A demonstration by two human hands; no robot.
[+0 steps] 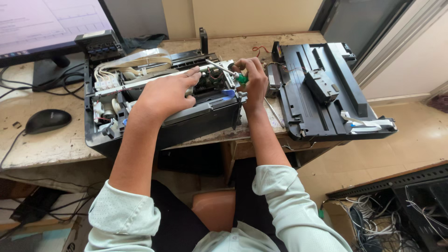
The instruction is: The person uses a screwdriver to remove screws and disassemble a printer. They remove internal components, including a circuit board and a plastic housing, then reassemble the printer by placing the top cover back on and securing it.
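Note:
An opened black printer with its cover off sits on the worn desk, its white tubes and inner parts exposed. My left hand rests flat on the printer's middle, fingers reaching toward the carriage area. My right hand grips a screwdriver with a green handle, its metal shaft pointing up-left over the printer's right side. The removed black scanner lid lies to the right of my right hand, partly over the desk edge.
A black mouse lies at the left, and a monitor with cables stands at the back left. A thin metal rod lies between printer and lid. Tangled wires in a black frame sit on the floor at the lower right.

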